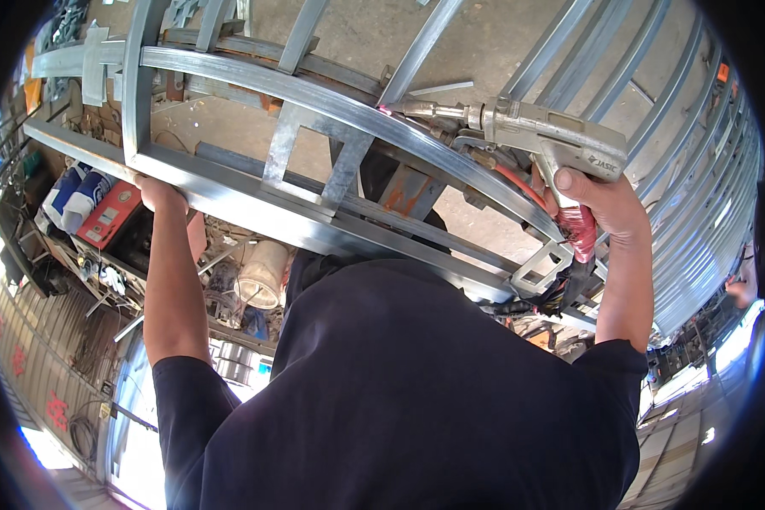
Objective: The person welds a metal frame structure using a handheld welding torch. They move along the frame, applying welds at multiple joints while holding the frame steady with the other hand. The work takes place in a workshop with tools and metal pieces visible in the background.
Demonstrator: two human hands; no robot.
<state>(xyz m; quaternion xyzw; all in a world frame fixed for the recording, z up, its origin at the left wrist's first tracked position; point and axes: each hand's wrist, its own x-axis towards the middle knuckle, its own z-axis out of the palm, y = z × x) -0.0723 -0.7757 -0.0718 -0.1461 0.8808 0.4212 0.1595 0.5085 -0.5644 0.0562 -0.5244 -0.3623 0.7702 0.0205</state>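
In front of me lies a frame of galvanized square steel tubes [255, 204], with crossbars running away from me. My right hand [599, 200] is wrapped round the red-taped grip of a grey welding gun [552, 136]. Its nozzle points left, and the tip meets a pinkish glowing spot where a crossbar [421, 51] joins the long tube. At the left, my left hand [161, 195] grips the near tube below an upright corner piece [136, 93]. The fingers of that hand are mostly hidden by the tube. A flat cut-out metal plate [319, 153] bridges the middle of the frame.
Many more steel bars [697, 178] curve along the right. At the left stands a red machine [110, 217] beside blue and white rolls [76, 197]. A dirty white bucket [263, 276] sits below the near tube, among scraps. Dark cables [561, 293] hang under the welding gun.
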